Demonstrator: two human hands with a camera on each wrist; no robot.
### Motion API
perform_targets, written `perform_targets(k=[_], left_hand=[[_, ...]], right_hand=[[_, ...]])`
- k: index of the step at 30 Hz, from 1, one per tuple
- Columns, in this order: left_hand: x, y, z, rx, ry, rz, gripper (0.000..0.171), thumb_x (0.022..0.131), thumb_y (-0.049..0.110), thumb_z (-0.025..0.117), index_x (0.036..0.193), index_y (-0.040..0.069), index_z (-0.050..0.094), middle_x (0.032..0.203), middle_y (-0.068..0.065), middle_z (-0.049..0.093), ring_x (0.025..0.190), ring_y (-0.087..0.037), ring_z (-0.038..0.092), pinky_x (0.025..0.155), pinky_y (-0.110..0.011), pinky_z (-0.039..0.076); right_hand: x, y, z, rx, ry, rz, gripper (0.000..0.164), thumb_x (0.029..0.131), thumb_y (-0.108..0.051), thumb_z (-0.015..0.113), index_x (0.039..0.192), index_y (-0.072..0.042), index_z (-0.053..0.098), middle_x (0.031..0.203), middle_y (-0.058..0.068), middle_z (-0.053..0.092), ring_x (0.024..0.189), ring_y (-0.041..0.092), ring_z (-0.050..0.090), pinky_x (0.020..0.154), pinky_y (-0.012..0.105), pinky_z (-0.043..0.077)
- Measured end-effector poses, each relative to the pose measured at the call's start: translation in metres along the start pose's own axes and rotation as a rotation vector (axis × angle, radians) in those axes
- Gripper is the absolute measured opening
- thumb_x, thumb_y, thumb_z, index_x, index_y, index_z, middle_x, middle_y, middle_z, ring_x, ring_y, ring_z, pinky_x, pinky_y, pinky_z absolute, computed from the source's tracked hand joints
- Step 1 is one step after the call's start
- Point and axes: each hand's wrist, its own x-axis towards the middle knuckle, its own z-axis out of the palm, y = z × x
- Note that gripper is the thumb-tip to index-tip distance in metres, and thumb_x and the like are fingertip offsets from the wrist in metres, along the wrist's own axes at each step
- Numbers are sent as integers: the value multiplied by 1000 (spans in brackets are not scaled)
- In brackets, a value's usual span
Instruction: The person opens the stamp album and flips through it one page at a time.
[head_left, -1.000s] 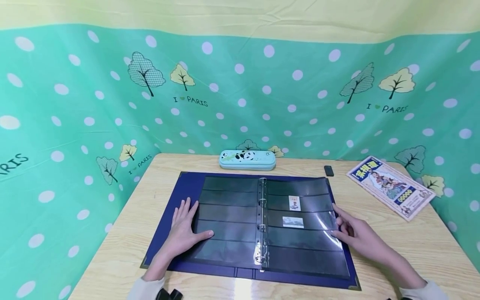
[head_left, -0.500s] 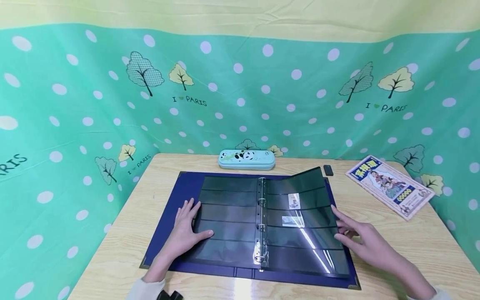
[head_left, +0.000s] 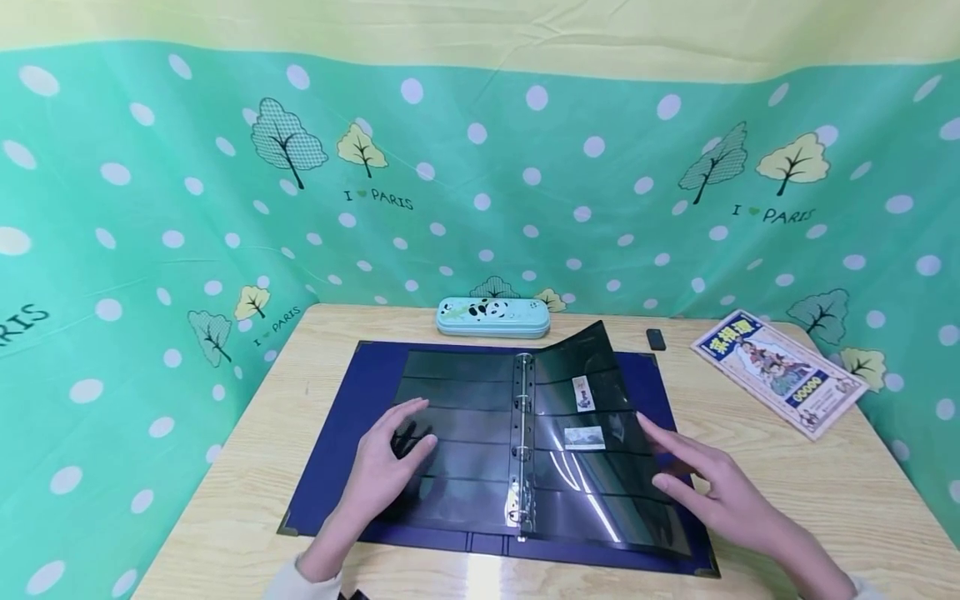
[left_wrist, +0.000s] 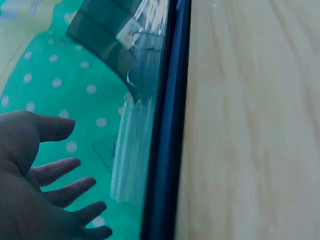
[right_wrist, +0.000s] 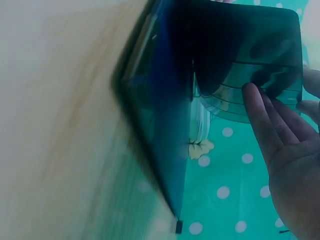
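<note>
A dark blue ring-binder stamp album (head_left: 330,467) lies spread on the table. Its black pocket pages are held by a metal ring spine (head_left: 522,450). On the right page (head_left: 600,500), one upright stamp (head_left: 582,393) and one sideways stamp (head_left: 584,438) sit in pocket rows. My right hand (head_left: 712,483) holds this page's outer edge between thumb and fingers; the page curves up off the cover. In the right wrist view, the fingers (right_wrist: 272,117) lie against its underside. My left hand (head_left: 386,458) hovers over the left page (head_left: 465,417), fingers spread and holding nothing, as the left wrist view also shows.
A light blue panda pencil case (head_left: 492,317) stands behind the album. A small black object (head_left: 656,339) lies at the back right, near a printed comic-style booklet (head_left: 780,372). Polka-dot cloth (head_left: 450,208) hangs around the wooden table (head_left: 240,500).
My right hand has lifted the right page's outer edge, and its far corner has swung up and left. My left hand has risen from the album's left side and moved slightly right.
</note>
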Motion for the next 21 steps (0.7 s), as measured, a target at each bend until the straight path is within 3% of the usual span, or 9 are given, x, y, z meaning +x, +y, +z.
perform_targets(k=[7, 12, 17, 21], left_hand=[[-5, 32, 4, -35, -8, 102, 48, 100, 11, 84, 146, 13, 72, 146, -2, 72, 141, -32, 65, 112, -64, 53], [-9, 53, 9, -78, -30, 149, 45, 101, 13, 83, 144, 16, 74, 142, 4, 74, 134, -25, 69, 109, -57, 57], [-11, 69, 22, -164, -89, 188, 49, 100, 9, 82, 147, 16, 71, 142, -1, 75, 128, -25, 72, 109, -48, 58], [-14, 77, 35, -260, -163, 224, 53, 103, 12, 79, 154, 12, 64, 141, -5, 74, 127, -29, 73, 109, -47, 59]], right_hand=[[6, -6, 8, 134, -2, -34, 77, 97, 15, 70, 168, -4, 47, 172, -10, 48, 145, -2, 55, 99, 21, 59], [15, -16, 14, 249, -29, -83, 77, 99, 19, 62, 170, -2, 41, 170, -5, 53, 138, 3, 61, 95, 26, 62], [24, -21, 24, 325, -72, -169, 77, 99, 24, 52, 171, 6, 32, 165, 10, 58, 131, 17, 67, 95, 29, 61], [27, -24, 31, 351, -114, -159, 76, 101, 22, 46, 173, 5, 27, 166, 12, 57, 134, 20, 67, 100, 30, 60]])
